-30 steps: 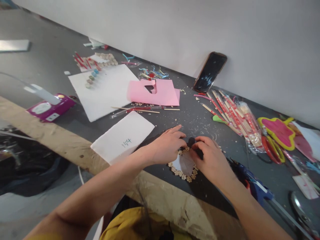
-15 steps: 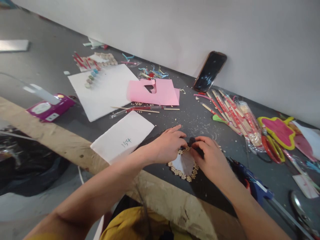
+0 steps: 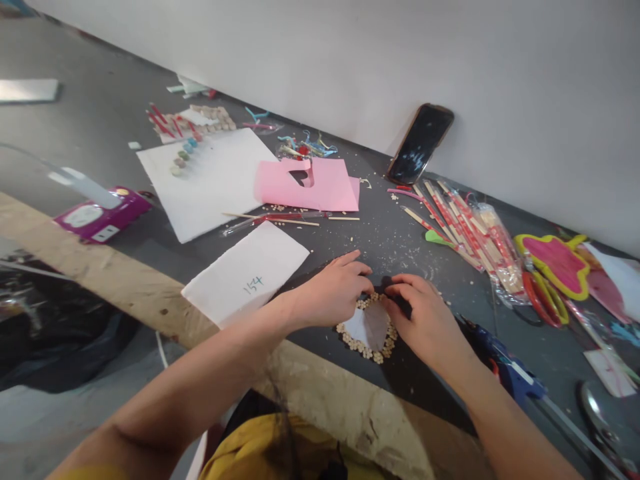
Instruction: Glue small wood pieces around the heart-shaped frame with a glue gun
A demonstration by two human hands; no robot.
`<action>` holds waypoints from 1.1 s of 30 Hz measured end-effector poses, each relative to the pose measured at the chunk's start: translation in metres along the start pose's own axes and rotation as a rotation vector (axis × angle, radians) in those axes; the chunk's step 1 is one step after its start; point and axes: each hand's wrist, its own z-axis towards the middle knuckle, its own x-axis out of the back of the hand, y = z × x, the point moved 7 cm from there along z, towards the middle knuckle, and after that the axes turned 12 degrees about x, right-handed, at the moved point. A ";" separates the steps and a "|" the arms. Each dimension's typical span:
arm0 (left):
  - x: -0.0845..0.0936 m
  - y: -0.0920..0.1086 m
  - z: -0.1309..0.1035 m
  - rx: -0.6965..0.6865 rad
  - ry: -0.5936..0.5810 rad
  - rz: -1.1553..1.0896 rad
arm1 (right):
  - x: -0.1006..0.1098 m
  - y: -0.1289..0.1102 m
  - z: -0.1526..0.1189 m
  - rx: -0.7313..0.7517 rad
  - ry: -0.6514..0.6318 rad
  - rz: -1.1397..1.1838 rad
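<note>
A small white craft piece (image 3: 363, 325) lies flat on the dark table, edged with clusters of little tan, flower-like pieces. My left hand (image 3: 344, 285) closes over its upper left rim, fingers bent down, the index finger lifted a little. On the upper right rim, my right hand (image 3: 419, 308) pinches with thumb and fingers. The fingers hide the top of the rim, where something dark shows between the two hands. A white foam block (image 3: 245, 277) marked "154" sits beside my left forearm.
Behind lie pink paper (image 3: 325, 190) and a large white board (image 3: 210, 183). A phone (image 3: 421, 143) leans on the wall. To the right are wrapped chopsticks (image 3: 475, 230), scissors (image 3: 545, 297) and a blue glue gun (image 3: 517, 373). A purple power strip (image 3: 103, 215) sits left.
Both hands stay at the upper rim of the craft piece. My right hand has shifted very slightly; everything else looks the same.
</note>
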 end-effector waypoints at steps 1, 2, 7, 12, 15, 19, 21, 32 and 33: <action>0.000 0.001 0.000 -0.013 0.001 0.001 | 0.000 0.000 0.000 -0.004 0.000 0.000; 0.000 0.001 0.000 -0.019 0.003 0.001 | 0.000 0.000 0.000 -0.007 0.000 -0.001; -0.002 -0.003 0.000 0.011 0.012 -0.011 | -0.001 -0.001 0.001 -0.009 -0.008 -0.009; -0.004 -0.005 0.000 0.037 0.011 -0.024 | -0.001 -0.002 0.001 -0.007 -0.003 -0.018; -0.004 -0.006 -0.001 0.054 0.008 -0.034 | -0.001 -0.002 0.001 0.001 -0.002 -0.017; -0.004 -0.006 -0.001 0.069 -0.005 -0.040 | -0.001 -0.002 0.001 0.010 -0.011 -0.017; -0.003 -0.005 -0.001 0.058 -0.001 -0.037 | -0.002 -0.002 0.001 0.013 -0.017 -0.018; -0.003 -0.003 0.000 0.007 0.035 -0.014 | -0.001 -0.002 0.001 0.012 -0.038 -0.025; -0.003 -0.003 0.000 0.008 0.030 -0.016 | -0.001 -0.002 0.001 0.012 -0.039 -0.024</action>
